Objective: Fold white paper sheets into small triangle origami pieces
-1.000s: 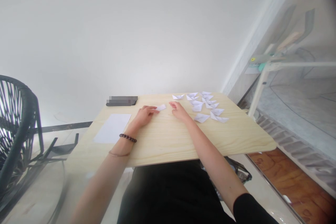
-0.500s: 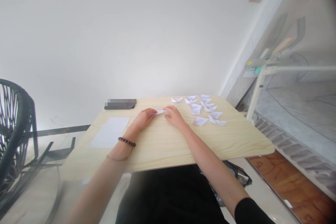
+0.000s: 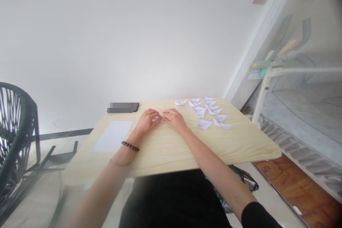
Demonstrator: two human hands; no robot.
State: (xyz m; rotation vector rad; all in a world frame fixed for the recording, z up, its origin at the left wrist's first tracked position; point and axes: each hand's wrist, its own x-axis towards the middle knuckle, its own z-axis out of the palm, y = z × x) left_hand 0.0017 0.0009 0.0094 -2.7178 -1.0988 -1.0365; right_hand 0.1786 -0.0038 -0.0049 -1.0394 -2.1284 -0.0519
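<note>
My left hand and my right hand meet fingertip to fingertip above the middle of the table. Between them is a small folded white paper, mostly hidden behind the left fingers. Both hands are closed in a pinch on it. To the right of my right hand stand several white paper boats in loose rows. Left of my left wrist lies a flat white sheet of paper, its lower right part covered by my forearm.
The light wooden table meets a white wall at the back. At its back left rests a dark flat object, partly pixelated. A dark woven chair stands on the left, a white metal frame on the right.
My fingertips have come together, and the paper strip that showed between them is now mostly covered. My right hand has moved slightly left. The view has shifted a little.
</note>
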